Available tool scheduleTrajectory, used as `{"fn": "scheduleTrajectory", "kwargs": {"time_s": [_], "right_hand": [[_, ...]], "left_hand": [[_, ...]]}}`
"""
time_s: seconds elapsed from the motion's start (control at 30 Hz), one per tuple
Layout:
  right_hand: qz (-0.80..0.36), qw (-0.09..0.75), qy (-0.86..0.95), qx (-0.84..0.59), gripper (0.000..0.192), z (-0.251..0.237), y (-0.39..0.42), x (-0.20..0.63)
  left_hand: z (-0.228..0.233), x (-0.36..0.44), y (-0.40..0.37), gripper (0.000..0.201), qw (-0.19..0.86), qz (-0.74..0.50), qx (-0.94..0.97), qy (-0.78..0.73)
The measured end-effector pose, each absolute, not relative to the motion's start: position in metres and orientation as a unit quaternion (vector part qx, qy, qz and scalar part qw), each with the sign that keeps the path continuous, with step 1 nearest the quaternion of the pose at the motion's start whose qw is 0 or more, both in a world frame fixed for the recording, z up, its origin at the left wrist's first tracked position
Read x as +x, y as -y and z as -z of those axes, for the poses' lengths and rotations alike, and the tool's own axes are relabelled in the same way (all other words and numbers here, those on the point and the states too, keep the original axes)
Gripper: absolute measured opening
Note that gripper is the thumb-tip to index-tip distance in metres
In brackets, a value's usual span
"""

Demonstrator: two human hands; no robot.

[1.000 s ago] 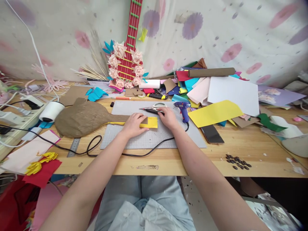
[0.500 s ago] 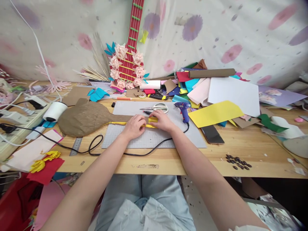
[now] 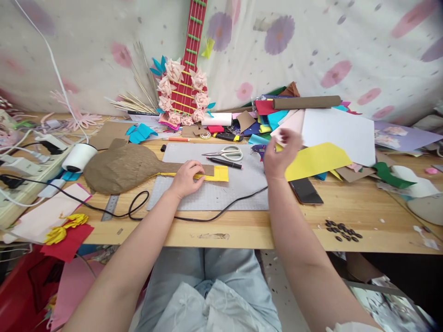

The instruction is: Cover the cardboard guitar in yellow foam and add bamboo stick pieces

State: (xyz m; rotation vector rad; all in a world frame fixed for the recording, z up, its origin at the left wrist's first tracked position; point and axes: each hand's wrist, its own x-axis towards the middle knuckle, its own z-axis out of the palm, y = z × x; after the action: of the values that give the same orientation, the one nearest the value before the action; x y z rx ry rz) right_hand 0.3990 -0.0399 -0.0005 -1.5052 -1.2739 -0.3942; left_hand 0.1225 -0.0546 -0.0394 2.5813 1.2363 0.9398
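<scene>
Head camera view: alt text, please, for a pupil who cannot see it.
The person's left hand rests on the neck of a brown, yellow-edged shape, over a grey mat. The blurred right hand partly hides a blue glue gun; scissors and a black pen lie nearby.

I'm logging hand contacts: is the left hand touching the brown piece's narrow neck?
Touching. The head view shows the left hand resting over the brown neck, its fingers hiding part of it, the thumb at the yellow strip.

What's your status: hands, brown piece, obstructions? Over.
Left fingers on neck of brown piece. Right fingers blurred near glue gun, hold unclear. Yellow paper extends past neck's end. Black cord crosses mat.
</scene>
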Motion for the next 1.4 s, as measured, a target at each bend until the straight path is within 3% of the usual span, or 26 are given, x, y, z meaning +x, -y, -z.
{"fn": "scheduleTrajectory", "kwargs": {"time_s": [0.1,0.17,0.23,0.33,0.43,0.57,0.67,0.8,0.93,1.4], "right_hand": [[0.158,0.579,0.441,-0.668,0.052,0.002,0.046,0.435],[0.063,0.548,0.472,-0.688,0.070,0.012,0.046,0.451],[-0.051,0.477,0.506,-0.717,0.076,0.025,0.043,0.458],[-0.150,0.372,0.527,-0.749,0.064,0.040,0.035,0.455],[-0.154,0.314,0.522,-0.777,0.046,0.045,0.031,0.446],[-0.153,0.386,0.517,-0.748,0.041,0.035,0.038,0.438],[-0.277,0.466,0.562,-0.624,0.044,0.022,0.053,0.430],[-0.414,0.329,0.650,-0.545,0.043,0.009,0.069,0.413],[-0.404,0.235,0.672,-0.575,0.044,0.008,0.072,0.398],[-0.309,0.216,0.729,-0.571,0.045,0.009,0.072,0.388]], "left_hand": [[0.038,0.117,0.053,0.015,0.056,-0.317,0.841,-0.435],[0.039,0.114,0.050,0.018,0.045,-0.317,0.824,-0.467],[0.042,0.112,0.047,0.026,0.029,-0.313,0.804,-0.504],[0.048,0.110,0.043,0.040,0.005,-0.286,0.793,-0.537],[0.051,0.108,0.041,0.045,0.000,-0.261,0.796,-0.546],[0.051,0.106,0.041,0.045,0.015,-0.258,0.796,-0.548],[0.051,0.105,0.042,0.048,0.020,-0.259,0.798,-0.544],[0.051,0.105,0.043,0.054,0.028,-0.257,0.800,-0.542],[0.051,0.105,0.042,0.054,0.036,-0.259,0.795,-0.548],[0.053,0.106,0.041,0.057,0.038,-0.248,0.785,-0.566]]}}
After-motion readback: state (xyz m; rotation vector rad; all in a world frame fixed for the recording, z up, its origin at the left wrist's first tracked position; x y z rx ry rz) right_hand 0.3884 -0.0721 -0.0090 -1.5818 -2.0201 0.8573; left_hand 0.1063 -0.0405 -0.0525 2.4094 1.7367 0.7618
